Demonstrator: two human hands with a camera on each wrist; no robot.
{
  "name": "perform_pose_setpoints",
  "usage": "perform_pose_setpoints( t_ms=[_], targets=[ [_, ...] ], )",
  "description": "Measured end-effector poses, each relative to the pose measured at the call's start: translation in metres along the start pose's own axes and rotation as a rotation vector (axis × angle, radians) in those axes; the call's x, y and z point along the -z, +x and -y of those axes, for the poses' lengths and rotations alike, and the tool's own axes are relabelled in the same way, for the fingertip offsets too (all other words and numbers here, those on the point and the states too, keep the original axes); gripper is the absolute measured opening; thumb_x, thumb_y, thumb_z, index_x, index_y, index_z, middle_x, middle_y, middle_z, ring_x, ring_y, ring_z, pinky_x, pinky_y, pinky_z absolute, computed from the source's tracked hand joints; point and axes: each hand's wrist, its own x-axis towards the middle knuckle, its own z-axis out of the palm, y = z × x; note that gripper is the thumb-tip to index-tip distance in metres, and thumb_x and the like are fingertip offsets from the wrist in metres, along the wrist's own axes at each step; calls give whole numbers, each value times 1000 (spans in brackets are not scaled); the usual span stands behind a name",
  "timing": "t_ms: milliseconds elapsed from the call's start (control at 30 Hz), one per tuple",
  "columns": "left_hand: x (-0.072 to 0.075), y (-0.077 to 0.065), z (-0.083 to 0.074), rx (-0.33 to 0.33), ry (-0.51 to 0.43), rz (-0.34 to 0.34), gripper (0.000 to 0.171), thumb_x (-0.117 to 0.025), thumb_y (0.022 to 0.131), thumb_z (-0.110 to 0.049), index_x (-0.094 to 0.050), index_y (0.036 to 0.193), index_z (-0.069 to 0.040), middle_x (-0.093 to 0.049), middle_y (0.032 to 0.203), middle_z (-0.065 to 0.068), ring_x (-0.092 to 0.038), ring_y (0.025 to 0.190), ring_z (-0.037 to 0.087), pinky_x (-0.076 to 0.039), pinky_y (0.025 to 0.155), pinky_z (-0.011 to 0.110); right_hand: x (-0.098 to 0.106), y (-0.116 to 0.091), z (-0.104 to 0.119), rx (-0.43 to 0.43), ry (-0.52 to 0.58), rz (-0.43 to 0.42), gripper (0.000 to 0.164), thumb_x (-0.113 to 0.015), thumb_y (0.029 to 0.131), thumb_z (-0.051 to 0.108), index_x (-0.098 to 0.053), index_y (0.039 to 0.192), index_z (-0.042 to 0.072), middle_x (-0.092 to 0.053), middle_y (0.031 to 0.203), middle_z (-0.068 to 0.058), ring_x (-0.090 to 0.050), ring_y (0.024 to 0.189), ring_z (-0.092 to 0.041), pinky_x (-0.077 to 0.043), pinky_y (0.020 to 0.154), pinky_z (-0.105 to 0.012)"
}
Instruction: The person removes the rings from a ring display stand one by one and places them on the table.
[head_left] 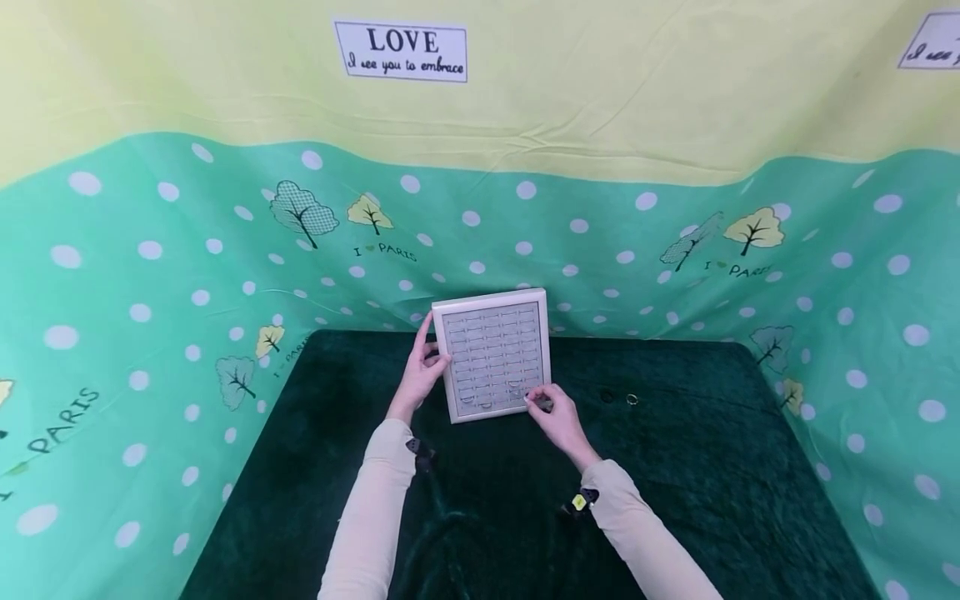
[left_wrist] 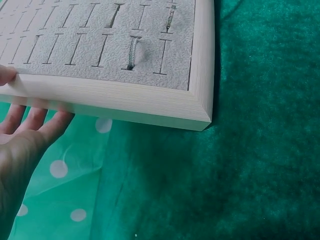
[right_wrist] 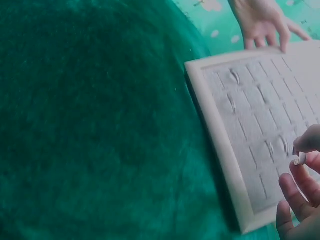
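A ring display board point(head_left: 496, 299) with a pale frame and a grey slotted pad stands tilted at the back of the table. My left hand point(head_left: 420, 377) grips its left edge, thumb over the frame point(left_wrist: 110, 95) and fingers along the outer side. Near the lower right corner, my right hand point(head_left: 557, 418) pinches a ring point(right_wrist: 300, 159) between thumb and fingers, close over the pad. Several rings sit in the lower slots, among them a silver ring point(left_wrist: 132, 53) and a patterned ring point(left_wrist: 170, 19).
On the dark green velvet cloth point(head_left: 690, 450), right of the board, lie a gold-coloured ring point(head_left: 632, 400) and a dark ring point(head_left: 607, 396). A green and yellow printed curtain point(head_left: 525, 212) hangs right behind the board and along both sides.
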Motion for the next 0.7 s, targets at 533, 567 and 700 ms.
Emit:
perform_pose_setpoints(
  t_ms=[533, 567, 700],
  targets=[
    [2, -1, 2, -22, -3, 18, 82, -54, 96, 1, -16, 153, -45, -48, 123, 22, -62, 102, 36, -45, 92, 55, 39, -12, -29, -95, -55, -61, 6, -68, 88, 6, -66, 91, 2, -59, 97, -12, -58, 88, -26, -46, 74, -35],
    [2, -1, 2, -23, -6, 18, 82, -54, 96, 1, -16, 153, -44, -48, 123, 23, -62, 102, 36, -45, 92, 55, 42, -12, -31, -102, -56, -64, 5, -68, 89, 6, -66, 92, 3, -59, 98, -12, -58, 89, -26, -47, 75, -35],
    [3, -1, 3, -24, -9, 23, 82, -55, 96, 1, -15, 153, -43, -48, 123, 24, -61, 102, 36, -45, 92, 53, 51, -12, -36, -119, -62, -76, 5, -67, 89, 6, -66, 93, 2, -59, 100, -12, -58, 89, -25, -47, 75, -34]
  ],
)
